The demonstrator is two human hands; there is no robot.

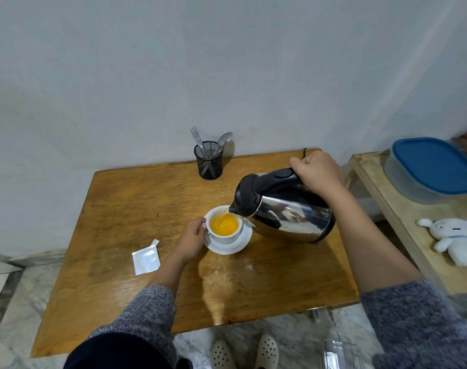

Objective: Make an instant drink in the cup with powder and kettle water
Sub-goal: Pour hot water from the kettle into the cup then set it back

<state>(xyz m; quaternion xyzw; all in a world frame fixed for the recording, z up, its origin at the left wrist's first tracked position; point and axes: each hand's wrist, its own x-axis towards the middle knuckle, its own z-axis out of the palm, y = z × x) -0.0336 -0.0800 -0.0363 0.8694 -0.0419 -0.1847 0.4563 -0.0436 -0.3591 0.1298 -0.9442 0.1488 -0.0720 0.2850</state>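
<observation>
A white cup (225, 235) stands on a white saucer (240, 245) near the middle of the wooden table (136, 209). Orange liquid fills the cup. My left hand (191, 237) grips the cup's handle on its left side. My right hand (316, 170) holds the black handle of a steel kettle (285, 209), which is tilted left with its spout over the cup's rim. A thin stream of water runs from the spout into the cup. An opened white powder sachet (145, 259) lies flat on the table, left of my left forearm.
A black mesh holder (209, 162) with a fork and spoons stands at the table's back edge by the wall. To the right, a lower wooden stand (402, 230) carries a blue-lidded container (437, 169) and a white plush toy (458, 241). My feet in pale clogs (244, 351) show below.
</observation>
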